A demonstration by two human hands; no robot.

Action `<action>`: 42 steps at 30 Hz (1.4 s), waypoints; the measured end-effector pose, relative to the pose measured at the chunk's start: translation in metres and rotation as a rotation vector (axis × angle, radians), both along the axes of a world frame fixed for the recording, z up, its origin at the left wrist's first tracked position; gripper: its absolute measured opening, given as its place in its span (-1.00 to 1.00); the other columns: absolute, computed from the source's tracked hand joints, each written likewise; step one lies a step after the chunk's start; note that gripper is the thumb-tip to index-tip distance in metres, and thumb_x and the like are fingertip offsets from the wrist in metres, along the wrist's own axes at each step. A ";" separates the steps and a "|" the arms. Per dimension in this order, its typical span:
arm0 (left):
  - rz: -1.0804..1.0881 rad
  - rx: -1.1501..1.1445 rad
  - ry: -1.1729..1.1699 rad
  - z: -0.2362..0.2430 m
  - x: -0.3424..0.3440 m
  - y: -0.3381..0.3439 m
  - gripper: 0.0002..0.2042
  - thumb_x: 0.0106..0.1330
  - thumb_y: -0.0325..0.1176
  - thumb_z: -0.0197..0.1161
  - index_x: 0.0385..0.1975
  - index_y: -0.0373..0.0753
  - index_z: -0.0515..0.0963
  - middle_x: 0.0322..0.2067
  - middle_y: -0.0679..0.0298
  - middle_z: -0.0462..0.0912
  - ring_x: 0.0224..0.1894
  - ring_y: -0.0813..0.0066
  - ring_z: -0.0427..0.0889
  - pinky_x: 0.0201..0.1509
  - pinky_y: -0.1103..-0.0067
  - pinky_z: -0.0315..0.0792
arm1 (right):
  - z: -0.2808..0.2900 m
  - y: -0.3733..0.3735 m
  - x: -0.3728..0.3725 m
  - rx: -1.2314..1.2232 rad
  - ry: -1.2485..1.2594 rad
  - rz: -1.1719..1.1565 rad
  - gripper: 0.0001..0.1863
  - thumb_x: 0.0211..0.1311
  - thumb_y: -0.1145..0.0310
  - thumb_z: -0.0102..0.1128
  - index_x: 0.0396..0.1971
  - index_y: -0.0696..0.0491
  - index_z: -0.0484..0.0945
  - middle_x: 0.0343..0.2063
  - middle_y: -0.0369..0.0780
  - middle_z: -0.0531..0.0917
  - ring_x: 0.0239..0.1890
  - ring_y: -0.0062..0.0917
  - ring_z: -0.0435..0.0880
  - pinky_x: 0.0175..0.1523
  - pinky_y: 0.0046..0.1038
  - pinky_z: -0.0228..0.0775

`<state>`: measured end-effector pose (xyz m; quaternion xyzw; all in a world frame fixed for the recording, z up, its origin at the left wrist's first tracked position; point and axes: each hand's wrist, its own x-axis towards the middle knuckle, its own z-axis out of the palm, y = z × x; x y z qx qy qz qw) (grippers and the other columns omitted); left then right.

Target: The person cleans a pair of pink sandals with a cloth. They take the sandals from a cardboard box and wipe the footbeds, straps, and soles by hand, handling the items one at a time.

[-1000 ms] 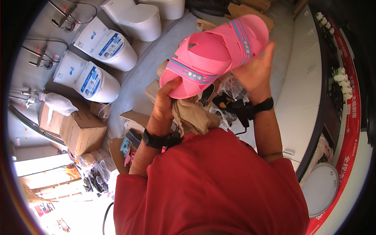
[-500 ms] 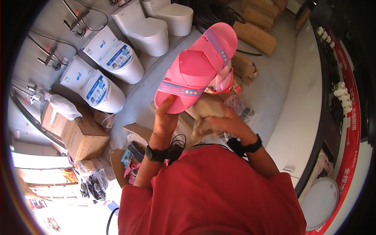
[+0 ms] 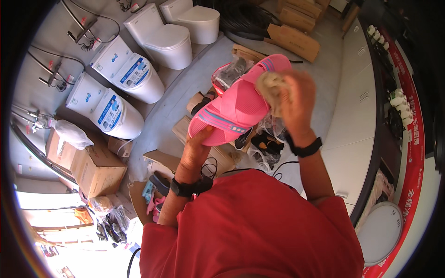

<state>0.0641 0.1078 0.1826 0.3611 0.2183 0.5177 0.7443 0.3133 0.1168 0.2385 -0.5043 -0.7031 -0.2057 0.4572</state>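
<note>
Head view shows pink footwear (image 3: 243, 102) clamped by its near end in the left hand (image 3: 195, 147), thumb (image 3: 204, 134) on top. The right hand (image 3: 299, 99) clutches tan cloth (image 3: 270, 88) beside the footwear's far half

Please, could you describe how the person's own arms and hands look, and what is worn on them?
The left hand and right hand wear no gloves. Short red sleeves leave the forearms bare. Near the hand, each forearm carries a black band with a bulkier dark part, too small to make out in detail.
</note>
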 end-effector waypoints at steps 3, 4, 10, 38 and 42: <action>-0.026 -0.011 -0.004 -0.002 -0.011 0.000 -0.47 0.15 -0.28 0.18 0.11 -0.37 0.25 0.03 0.16 0.42 0.10 0.32 0.39 0.17 0.44 0.26 | -0.012 0.008 0.060 -0.068 0.423 -0.170 -0.77 0.12 0.47 0.07 -0.18 0.09 0.46 -0.23 -0.17 0.54 -0.16 -0.35 0.51 -0.05 -0.44 0.33; -0.035 0.007 0.019 0.000 -0.015 -0.001 -0.46 0.14 -0.29 0.19 0.11 -0.37 0.25 0.03 0.15 0.42 0.10 0.31 0.39 0.17 0.43 0.27 | -0.009 0.009 0.070 -0.054 0.590 -0.161 -0.78 0.14 0.46 0.08 -0.19 0.09 0.47 -0.24 -0.17 0.55 -0.19 -0.38 0.53 -0.09 -0.49 0.35; -0.052 -0.033 0.069 0.004 -0.009 -0.007 -0.52 0.14 -0.39 0.16 0.08 -0.38 0.28 -0.02 0.17 0.46 0.03 0.33 0.45 0.07 0.47 0.36 | 0.058 -0.014 0.004 0.049 0.553 0.007 -0.81 0.16 0.39 0.10 -0.22 0.08 0.49 -0.27 -0.22 0.57 -0.21 -0.46 0.53 -0.10 -0.50 0.35; 0.085 -0.084 -0.060 0.001 -0.019 0.003 -0.42 0.11 -0.27 0.20 0.13 -0.34 0.22 0.07 0.17 0.37 0.14 0.29 0.34 0.22 0.39 0.20 | 0.021 -0.075 -0.011 -0.645 0.268 0.553 -0.66 -0.10 0.60 0.11 -0.22 0.04 0.54 -0.28 -0.20 0.52 -0.23 -0.38 0.53 -0.14 -0.47 0.39; 0.068 -0.063 -0.097 -0.008 -0.024 0.004 -0.43 0.10 -0.29 0.19 0.13 -0.34 0.23 0.07 0.17 0.37 0.14 0.28 0.34 0.23 0.38 0.19 | 0.046 -0.052 0.015 -0.378 0.423 0.377 -0.70 -0.02 0.56 0.11 -0.20 0.12 0.52 -0.23 -0.21 0.52 -0.21 -0.50 0.52 -0.10 -0.53 0.35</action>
